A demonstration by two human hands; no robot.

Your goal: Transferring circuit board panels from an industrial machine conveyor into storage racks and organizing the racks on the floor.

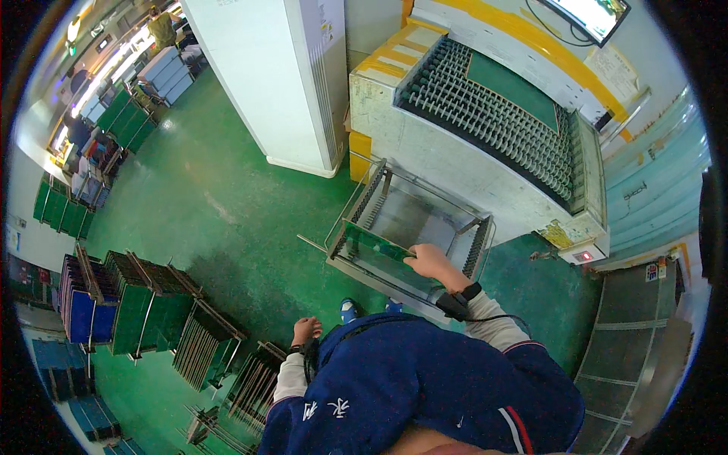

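My right hand [432,265] is closed on the edge of a green circuit board panel [374,243]. The panel stands in a metal rack [379,280] with toothed side rails, directly in front of me. Hanging by my left side, my left hand [306,331] has its fingers curled in, and I see nothing in it. Beyond the rack is a roller conveyor machine [485,114]. Another green panel [516,87] lies on its rollers, toward the back.
A tall white cabinet [265,76] stands on the green floor, left of the machine. Racks full of panels [144,311] line the left side. A grey framed panel [629,341] leans at the right. A screen [591,15] hangs above. Far left, a person [161,29] is at a lit bench.
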